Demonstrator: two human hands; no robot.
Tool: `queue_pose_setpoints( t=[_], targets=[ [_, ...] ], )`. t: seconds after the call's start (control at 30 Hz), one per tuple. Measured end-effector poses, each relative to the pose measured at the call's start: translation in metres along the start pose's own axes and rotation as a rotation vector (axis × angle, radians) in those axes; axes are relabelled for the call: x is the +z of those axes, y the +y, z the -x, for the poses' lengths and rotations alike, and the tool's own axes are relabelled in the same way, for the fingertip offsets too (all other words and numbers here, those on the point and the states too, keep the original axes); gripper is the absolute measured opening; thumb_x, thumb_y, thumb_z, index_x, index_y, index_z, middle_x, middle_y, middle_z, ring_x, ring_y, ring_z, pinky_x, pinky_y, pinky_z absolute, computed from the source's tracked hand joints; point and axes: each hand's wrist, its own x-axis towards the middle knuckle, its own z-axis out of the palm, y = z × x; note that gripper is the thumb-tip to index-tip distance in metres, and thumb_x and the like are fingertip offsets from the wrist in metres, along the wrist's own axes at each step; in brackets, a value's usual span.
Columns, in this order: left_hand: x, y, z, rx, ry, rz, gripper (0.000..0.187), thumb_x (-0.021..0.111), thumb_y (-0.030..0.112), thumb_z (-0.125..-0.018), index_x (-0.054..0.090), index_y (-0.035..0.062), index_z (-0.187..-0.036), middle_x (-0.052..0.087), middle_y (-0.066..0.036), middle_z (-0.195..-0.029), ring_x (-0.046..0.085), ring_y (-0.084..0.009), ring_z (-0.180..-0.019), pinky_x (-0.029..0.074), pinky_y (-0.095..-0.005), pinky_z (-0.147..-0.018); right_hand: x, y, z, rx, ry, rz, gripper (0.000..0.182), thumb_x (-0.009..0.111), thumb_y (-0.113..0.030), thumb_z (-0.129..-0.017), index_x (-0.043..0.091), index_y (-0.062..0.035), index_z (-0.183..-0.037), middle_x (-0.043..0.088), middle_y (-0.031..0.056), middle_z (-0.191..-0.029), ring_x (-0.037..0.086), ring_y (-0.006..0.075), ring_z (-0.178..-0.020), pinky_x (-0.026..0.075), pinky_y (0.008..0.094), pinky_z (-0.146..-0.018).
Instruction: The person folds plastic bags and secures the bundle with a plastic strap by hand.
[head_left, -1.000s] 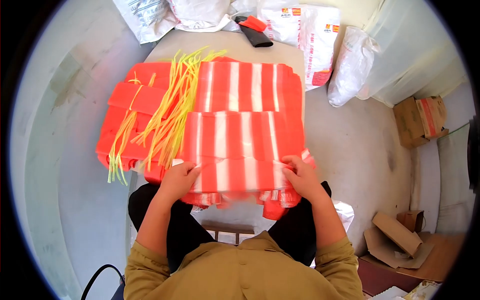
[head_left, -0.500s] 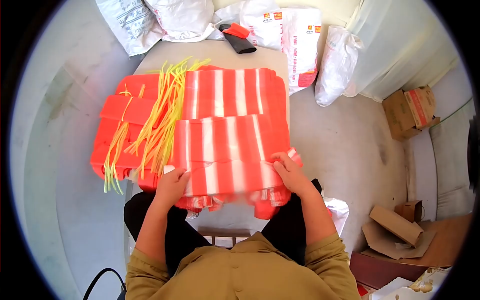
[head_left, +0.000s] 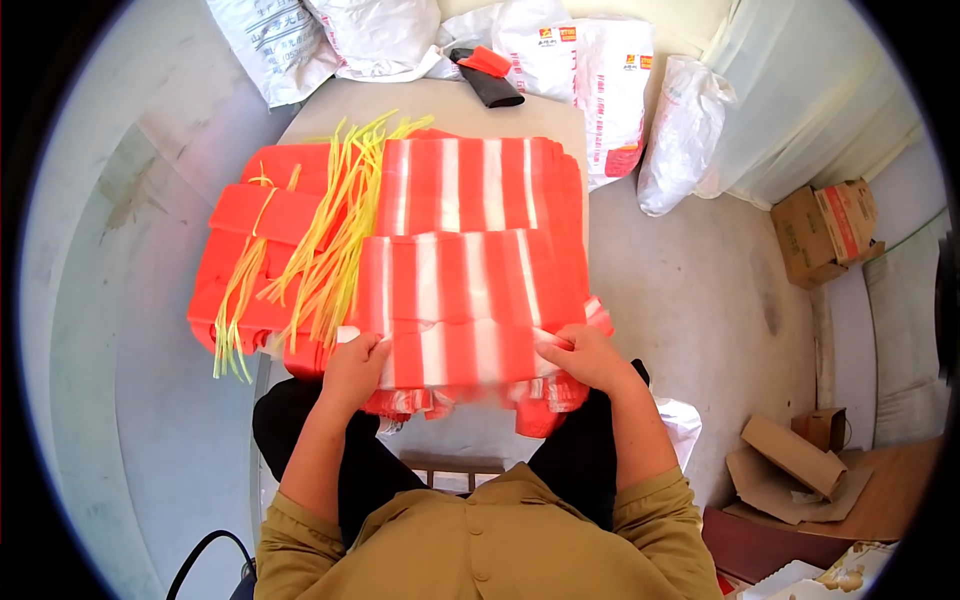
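A red-and-white striped sheet [head_left: 460, 280] lies folded on a stack of the same striped material [head_left: 465, 185] in front of me. My left hand [head_left: 355, 370] pinches the near left corner of its folded edge. At the near right side, my right hand [head_left: 588, 355] grips the same edge between thumb and fingers. Crumpled striped ends hang below the fold, between my knees. Left of the stack lie red folded bundles [head_left: 270, 215], with loose yellow strips [head_left: 340, 235] across them. One bundle is tied with a yellow strip.
The table [head_left: 350, 98] carries the piles. At its far edge are white printed sacks [head_left: 610, 95] and a black-and-red roll [head_left: 492, 85]. A white bag [head_left: 683, 135] stands at the back right. Cardboard boxes [head_left: 820, 230] and flattened cardboard [head_left: 795, 470] are on the right.
My right hand has moved slightly inward along the folded edge. My left hand still holds the left corner. The whole view has shifted a little, so things appear further right.
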Motion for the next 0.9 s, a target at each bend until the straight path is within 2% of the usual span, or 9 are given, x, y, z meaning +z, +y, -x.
queue_pose_setpoints(
  t=[0.03,0.13,0.23,0.3,0.37,0.5,0.6,0.77,0.9],
  targets=[
    [0.000,0.000,0.000,0.008,0.009,-0.016,0.033,0.061,0.032,-0.103,0.070,0.0008,-0.105,0.072,-0.022,-0.096,0.070,-0.0381,-0.093,0.054,-0.0437,-0.081,-0.001,-0.003,0.001,0.015,0.012,0.054,0.041,0.073,-0.040,-0.095,0.072,0.0011,-0.099,0.072,0.0114,-0.088,0.067,0.0223,-0.083,0.053,0.0382,-0.074],
    [0.003,0.002,0.000,0.030,0.038,-0.069,0.034,0.062,0.034,-0.102,0.069,0.0010,-0.105,0.072,-0.021,-0.093,0.070,-0.0389,-0.092,0.054,-0.0454,-0.080,0.002,-0.014,0.004,0.050,0.164,0.455,0.042,0.075,-0.040,-0.092,0.071,-0.0012,-0.107,0.074,0.0143,-0.101,0.069,0.0312,-0.091,0.055,0.0437,-0.079],
    [0.003,0.016,0.003,-0.013,0.070,-0.223,0.037,0.067,0.037,-0.098,0.068,0.0031,-0.113,0.072,-0.021,-0.093,0.070,-0.0390,-0.094,0.055,-0.0473,-0.081,0.015,-0.014,0.008,-0.243,0.441,0.476,0.050,0.081,-0.035,-0.085,0.068,-0.0062,-0.124,0.070,0.0142,-0.123,0.065,0.0358,-0.110,0.054,0.0466,-0.092],
    [-0.003,0.041,0.010,-0.110,0.069,-0.449,0.042,0.073,0.039,-0.094,0.067,0.0053,-0.119,0.073,-0.020,-0.103,0.070,-0.0384,-0.102,0.054,-0.0478,-0.086,0.026,-0.014,0.012,-0.588,0.324,0.551,0.059,0.084,-0.030,-0.080,0.065,-0.0097,-0.132,0.063,0.0137,-0.136,0.060,0.0367,-0.123,0.050,0.0482,-0.100],
    [0.000,0.043,0.018,0.118,0.199,-0.526,0.051,0.080,0.034,-0.087,0.064,0.0057,-0.126,0.068,-0.020,-0.121,0.064,-0.0383,-0.114,0.052,-0.0478,-0.094,0.043,-0.020,0.011,-0.796,0.183,0.542,0.076,0.088,-0.022,-0.070,0.060,-0.0137,-0.141,0.050,0.0121,-0.154,0.046,0.0377,-0.142,0.041,0.0526,-0.115],
    [0.013,0.049,0.033,0.708,0.127,-0.467,0.073,0.088,0.029,-0.074,0.060,0.0084,-0.139,0.050,-0.017,-0.152,0.047,-0.0388,-0.141,0.043,-0.0504,-0.111,0.072,-0.007,0.003,-0.832,0.247,0.684,0.083,0.088,-0.020,-0.069,0.055,-0.0132,-0.145,0.042,0.0108,-0.161,0.040,0.0350,-0.148,0.036,0.0552,-0.119],
    [0.027,0.053,0.036,0.798,0.037,-0.545,0.083,0.088,0.029,-0.073,0.054,0.0096,-0.147,0.051,-0.015,-0.154,0.046,-0.0369,-0.144,0.041,-0.0532,-0.115,0.080,-0.001,-0.005,-0.816,0.264,0.697,0.085,0.087,-0.018,-0.071,0.052,-0.0128,-0.148,0.039,0.0105,-0.163,0.036,0.0347,-0.151,0.034,0.0553,-0.121],
    [0.033,0.054,0.032,0.663,-0.002,-0.547,0.077,0.084,0.021,-0.074,0.056,0.0083,-0.144,0.053,-0.014,-0.154,0.049,-0.0340,-0.144,0.042,-0.0525,-0.114,0.060,-0.026,0.003,-0.693,0.066,0.655,0.081,0.082,-0.012,-0.077,0.049,-0.0113,-0.151,0.040,0.0104,-0.164,0.036,0.0354,-0.151,0.032,0.0548,-0.122],
    [0.024,0.042,0.023,0.683,0.055,-0.569,0.061,0.079,0.016,-0.074,0.064,0.0065,-0.133,0.064,-0.015,-0.140,0.061,-0.0346,-0.130,0.050,-0.0466,-0.105,0.029,-0.049,0.006,-0.631,-0.117,0.591,0.067,0.076,-0.012,-0.086,0.052,-0.0114,-0.148,0.047,0.0117,-0.157,0.046,0.0354,-0.142,0.042,0.0484,-0.113]
  ],
)
